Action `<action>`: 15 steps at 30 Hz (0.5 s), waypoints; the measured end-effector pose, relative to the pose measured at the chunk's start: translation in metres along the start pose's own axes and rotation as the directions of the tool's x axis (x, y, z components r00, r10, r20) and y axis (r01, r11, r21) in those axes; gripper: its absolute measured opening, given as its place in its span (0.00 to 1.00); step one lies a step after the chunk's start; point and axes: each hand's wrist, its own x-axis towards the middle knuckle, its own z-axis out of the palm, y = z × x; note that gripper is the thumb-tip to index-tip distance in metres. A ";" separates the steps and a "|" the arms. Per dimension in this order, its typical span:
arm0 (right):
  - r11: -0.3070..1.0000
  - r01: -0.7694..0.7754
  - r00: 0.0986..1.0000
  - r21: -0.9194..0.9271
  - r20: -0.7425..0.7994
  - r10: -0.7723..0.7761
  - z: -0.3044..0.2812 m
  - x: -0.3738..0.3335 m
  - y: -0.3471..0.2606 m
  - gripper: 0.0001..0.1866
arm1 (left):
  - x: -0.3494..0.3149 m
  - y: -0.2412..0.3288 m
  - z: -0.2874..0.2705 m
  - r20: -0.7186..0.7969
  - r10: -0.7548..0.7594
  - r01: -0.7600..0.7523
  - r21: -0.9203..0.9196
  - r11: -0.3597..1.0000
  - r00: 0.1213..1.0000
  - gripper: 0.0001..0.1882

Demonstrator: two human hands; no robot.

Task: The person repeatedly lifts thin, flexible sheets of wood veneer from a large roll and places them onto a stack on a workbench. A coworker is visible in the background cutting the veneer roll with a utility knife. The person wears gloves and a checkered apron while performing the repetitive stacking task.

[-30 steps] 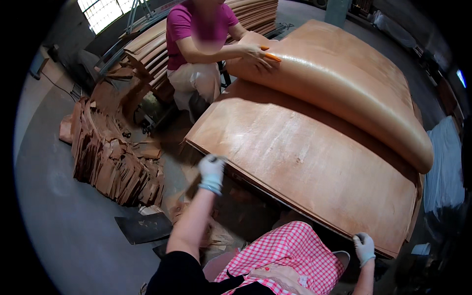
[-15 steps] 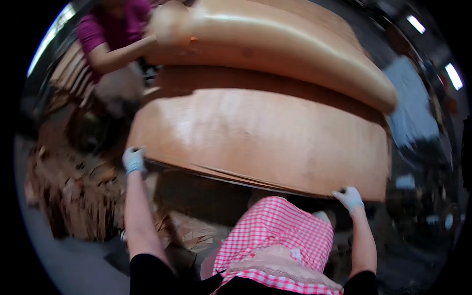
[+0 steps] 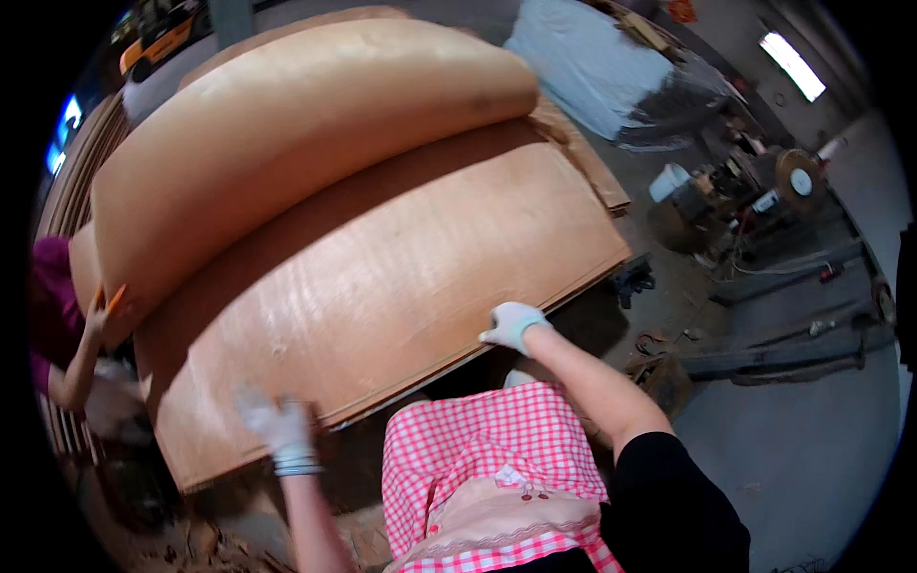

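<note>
The left hand (image 3: 277, 425), in a pale knitted glove, is motion-blurred above the near edge of a flat stack of thin, reddish-tan wood sheets (image 3: 420, 277), toward its near-left corner; whether its grip is closed cannot be told. The right hand (image 3: 516, 325), gloved alike, has its fingers bent at the same edge, nearer the near-right corner; whether they pinch a sheet is unclear.

As far as things have got, the exposed near part of the stack lies flat, though its layers show slightly uneven along the near edge. A large, smooth, pale-tan sheet (image 3: 315, 115) is not yet flat: it curls back in a long, rounded roll over the stack's far part, casting a dark band of shadow. The exposed surface has faint grain, streaky sheen and a small blemish.

At the stack's left end, a co-worker's orange-tipped hand (image 3: 98, 313) touches the roll. Beyond the far-right corner lies a crumpled, whitish plastic-covered bundle (image 3: 583, 67).
</note>
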 end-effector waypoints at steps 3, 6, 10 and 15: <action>0.999 -0.020 0.998 0.025 0.054 0.019 -0.006 -0.004 -0.006 0.28 | -0.033 0.152 0.021 0.134 0.336 -0.318 -0.139 0.938 0.932 0.41; 0.997 -0.014 0.999 0.081 0.040 0.011 -0.008 -0.007 -0.005 0.27 | -0.048 0.235 0.018 0.244 0.527 -0.490 -0.199 0.849 0.814 0.45; 0.971 0.105 0.992 0.213 0.042 -0.117 -0.013 -0.005 0.026 0.21 | -0.049 0.237 0.042 0.267 0.510 -0.446 -0.265 0.855 0.818 0.46; 0.962 0.137 0.990 0.238 0.003 -0.142 -0.056 0.005 0.172 0.19 | -0.044 0.230 0.038 0.317 0.506 -0.456 -0.223 0.862 0.802 0.46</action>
